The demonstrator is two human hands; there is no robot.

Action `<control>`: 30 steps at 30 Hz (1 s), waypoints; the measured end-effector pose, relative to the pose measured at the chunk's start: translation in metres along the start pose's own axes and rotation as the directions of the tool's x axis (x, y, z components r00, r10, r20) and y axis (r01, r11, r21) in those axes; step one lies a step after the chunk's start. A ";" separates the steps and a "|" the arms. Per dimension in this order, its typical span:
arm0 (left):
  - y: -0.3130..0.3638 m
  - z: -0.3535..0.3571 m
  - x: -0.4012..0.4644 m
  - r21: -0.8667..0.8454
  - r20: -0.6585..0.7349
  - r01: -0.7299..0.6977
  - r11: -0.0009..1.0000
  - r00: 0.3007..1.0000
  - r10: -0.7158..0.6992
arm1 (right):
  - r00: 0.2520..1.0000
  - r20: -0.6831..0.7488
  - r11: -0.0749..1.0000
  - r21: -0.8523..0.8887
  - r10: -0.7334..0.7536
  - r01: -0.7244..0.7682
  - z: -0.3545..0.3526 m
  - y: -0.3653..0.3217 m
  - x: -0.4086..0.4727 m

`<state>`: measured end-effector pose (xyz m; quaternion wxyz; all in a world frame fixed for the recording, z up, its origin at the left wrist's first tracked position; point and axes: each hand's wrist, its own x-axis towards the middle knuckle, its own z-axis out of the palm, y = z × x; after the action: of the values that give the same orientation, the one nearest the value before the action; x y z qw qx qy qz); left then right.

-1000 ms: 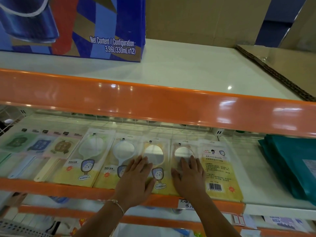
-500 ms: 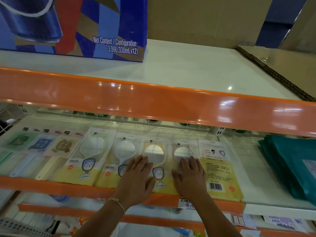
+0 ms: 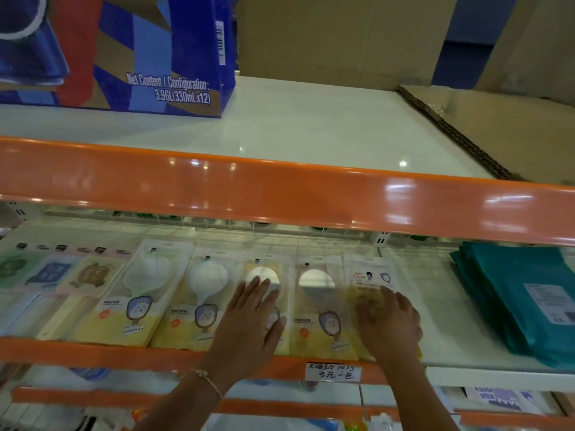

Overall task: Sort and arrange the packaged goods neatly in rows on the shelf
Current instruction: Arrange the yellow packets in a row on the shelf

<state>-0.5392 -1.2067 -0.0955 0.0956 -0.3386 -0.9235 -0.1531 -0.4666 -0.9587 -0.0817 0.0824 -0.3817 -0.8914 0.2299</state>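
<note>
Two bare hands reached onto the middle shelf (image 3: 451,353), nearest the viewer. The left hand (image 3: 249,321), a thin bracelet (image 3: 207,381) at its wrist, lay flat with straight, spread fingers on a yellow mirror packet (image 3: 264,293), probably pinning it while its neighbours were squared up. The right hand (image 3: 389,321) rested on the rightmost packet (image 3: 370,281), the one lying back side up; motion blur hid whether its fingers pressed or curled round an edge. Five such packets lay side by side along the shelf's front lip, above a handwritten price tag (image 3: 333,372), so the row looked nearly set. Further left lay flat card-backed goods (image 3: 49,275), their print too small to read; to the right, apart, sat a stack of teal bags (image 3: 513,293), cut off by the frame. Beyond, on the upper shelf (image 3: 311,135), stood a blue drinks carton (image 3: 118,51) and brown cardboard boxes (image 3: 336,35).
</note>
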 end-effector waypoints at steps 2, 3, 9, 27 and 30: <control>0.029 -0.001 0.013 -0.015 -0.018 -0.058 0.998 0.998 0.058 | 0.992 0.067 0.994 -0.039 0.106 -0.103 -0.009 0.014 0.005; 0.044 0.002 0.019 -0.028 -0.012 -0.094 0.995 0.996 0.093 | 0.987 0.087 0.991 -0.049 0.132 -0.128 -0.012 0.019 0.006; 0.105 0.027 0.040 -0.057 0.259 -0.142 0.988 0.954 0.152 | 0.989 0.125 0.996 -0.039 0.084 -0.080 -0.026 0.032 0.015; 0.124 0.029 0.045 -0.168 0.103 -0.072 0.983 0.991 0.090 | 0.946 0.322 0.563 0.777 0.033 -0.284 -0.084 0.070 0.050; 0.146 0.007 0.058 -0.488 0.083 0.093 0.868 0.995 -0.060 | 0.978 0.171 0.536 0.840 -0.119 -0.082 -0.093 0.067 0.045</control>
<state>-0.4877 -1.0642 -0.0541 -0.0299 -0.3198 -0.8696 -0.3749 -0.4250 -0.8535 -0.0330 0.1650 -0.2590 -0.6776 0.6682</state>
